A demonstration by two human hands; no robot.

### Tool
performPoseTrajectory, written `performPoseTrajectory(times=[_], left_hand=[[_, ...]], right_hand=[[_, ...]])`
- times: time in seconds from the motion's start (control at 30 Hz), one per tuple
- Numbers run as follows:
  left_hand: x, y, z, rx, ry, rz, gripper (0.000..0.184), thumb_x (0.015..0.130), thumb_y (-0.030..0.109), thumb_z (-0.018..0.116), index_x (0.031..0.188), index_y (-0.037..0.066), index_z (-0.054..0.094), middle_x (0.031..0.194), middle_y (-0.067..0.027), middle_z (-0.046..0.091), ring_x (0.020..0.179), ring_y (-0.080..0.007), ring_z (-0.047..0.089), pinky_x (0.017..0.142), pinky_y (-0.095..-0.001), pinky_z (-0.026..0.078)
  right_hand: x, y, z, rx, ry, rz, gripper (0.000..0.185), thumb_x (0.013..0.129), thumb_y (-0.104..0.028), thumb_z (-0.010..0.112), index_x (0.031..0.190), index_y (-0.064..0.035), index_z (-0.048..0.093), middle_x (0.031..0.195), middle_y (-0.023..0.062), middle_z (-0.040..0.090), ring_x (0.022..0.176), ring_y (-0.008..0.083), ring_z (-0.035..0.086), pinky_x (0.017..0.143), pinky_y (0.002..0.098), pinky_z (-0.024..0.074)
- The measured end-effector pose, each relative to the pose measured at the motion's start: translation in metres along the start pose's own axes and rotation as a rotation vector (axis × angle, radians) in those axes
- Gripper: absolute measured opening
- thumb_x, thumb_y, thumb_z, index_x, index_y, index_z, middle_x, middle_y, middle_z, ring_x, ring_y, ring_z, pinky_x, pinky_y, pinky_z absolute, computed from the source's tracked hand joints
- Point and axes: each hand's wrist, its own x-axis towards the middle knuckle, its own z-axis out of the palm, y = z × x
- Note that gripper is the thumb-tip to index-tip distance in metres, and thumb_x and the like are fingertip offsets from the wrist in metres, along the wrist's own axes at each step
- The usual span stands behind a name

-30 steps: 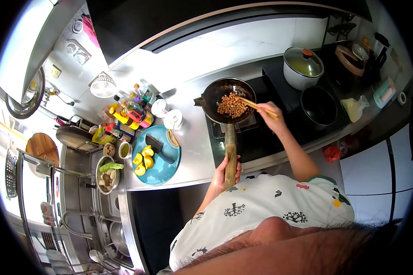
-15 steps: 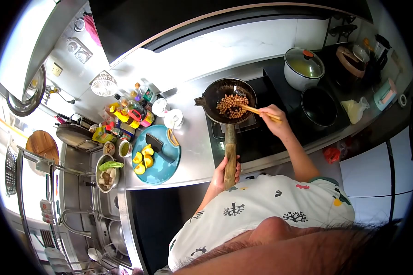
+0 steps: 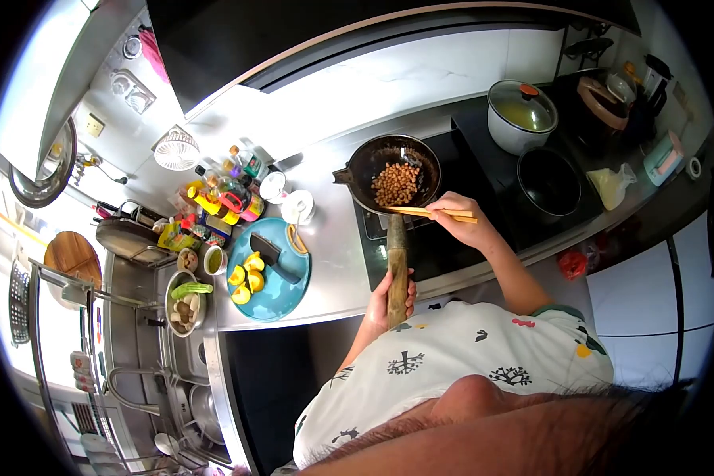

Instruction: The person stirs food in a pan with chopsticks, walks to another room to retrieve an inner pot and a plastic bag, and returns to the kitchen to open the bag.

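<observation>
A dark wok (image 3: 365,163) sits over the stove, with a heap of small reddish-brown nuts or beans (image 3: 397,185), perhaps peanuts, in its bowl. My left hand (image 3: 394,297) is wrapped round the lower part of the wok's wooden handle (image 3: 397,266). In my right hand (image 3: 458,222) is a pair of wooden chopsticks (image 3: 420,212), gripped near the back end. Their tips reach the near rim of the wok, just above where the handle joins; whether they touch it I cannot tell.
Left of the stove lies a blue cutting board (image 3: 274,305) with a cleaver (image 3: 276,258) and yellow squash pieces (image 3: 243,294). Bottles (image 3: 213,206) crowd behind it. A lidded pot (image 3: 521,119) and a black pan (image 3: 549,181) stand at right. A bowl of vegetables (image 3: 184,317) rests by the sink.
My right hand has moved left and down, drawing the chopsticks from among the nuts to the wok's near rim. The nuts now lie more heaped together. My left hand keeps its grip.
</observation>
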Motion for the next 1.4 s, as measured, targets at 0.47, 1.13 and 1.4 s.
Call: performPoseTrajectory(times=[0.47, 1.13, 1.4], left_hand=[[-0.001, -0.002, 0.002, 0.009, 0.018, 0.007, 0.054, 0.093, 0.053, 0.046, 0.125, 0.009, 0.043, 0.085, -0.0059, 0.051, 0.067, -0.017, 0.05, 0.052, -0.0313, 0.043], [0.008, -0.013, 0.004, -0.016, -0.067, 0.004, 0.053, 0.095, 0.053, 0.041, 0.127, 0.01, 0.04, 0.087, -0.0069, 0.049, 0.069, -0.018, 0.048, 0.055, -0.0332, 0.043], [0.006, -0.013, 0.003, -0.01, -0.071, 0.014, 0.054, 0.094, 0.053, 0.042, 0.127, 0.01, 0.041, 0.087, -0.0065, 0.049, 0.069, -0.0176, 0.048, 0.055, -0.0329, 0.043]], right_hand=[[0.006, 0.081, -0.018, 0.007, 0.393, 0.191, 0.01, 0.088, -0.004, 0.059, 0.096, -0.0004, 0.065, 0.088, 0.008, 0.063, 0.08, 0.0151, 0.064, 0.071, 0.0256, 0.0509], [0.009, 0.037, -0.031, -0.236, 0.36, 0.062, 0.01, 0.085, 0.0, 0.059, 0.093, -0.0031, 0.064, 0.081, 0.0097, 0.06, 0.073, 0.0197, 0.062, 0.065, 0.0288, 0.0488], [0.004, 0.023, 0.021, 0.029, 0.161, -0.023, 0.01, 0.085, 0.0, 0.061, 0.094, -0.0011, 0.065, 0.082, 0.0089, 0.061, 0.074, 0.0186, 0.063, 0.067, 0.0276, 0.0496]])
